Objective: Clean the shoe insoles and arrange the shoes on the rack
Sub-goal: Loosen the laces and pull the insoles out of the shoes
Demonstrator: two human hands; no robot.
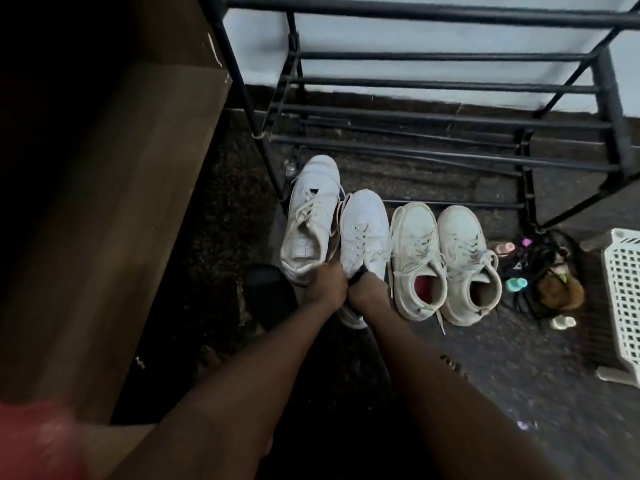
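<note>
Several white sneakers stand in a row on the dark floor before a black metal shoe rack point(446, 116). Both my hands are at the collar of the second white sneaker point(363, 230). My left hand point(327, 284) grips its left side. My right hand point(369, 292) holds a dark piece at the shoe's opening; whether it is an insole or the tongue I cannot tell. To the left lies the first white sneaker point(310, 216), its toe under the rack. To the right stands a cream high-top pair point(417, 258) point(467, 261) with open collars.
A brown wooden cabinet point(114, 209) fills the left side. A dark round object point(266, 289) sits left of my hands. Right of the shoes lies a heap of dark sandals and small coloured items point(547, 275). A white plastic basket point(623, 299) stands at the right edge.
</note>
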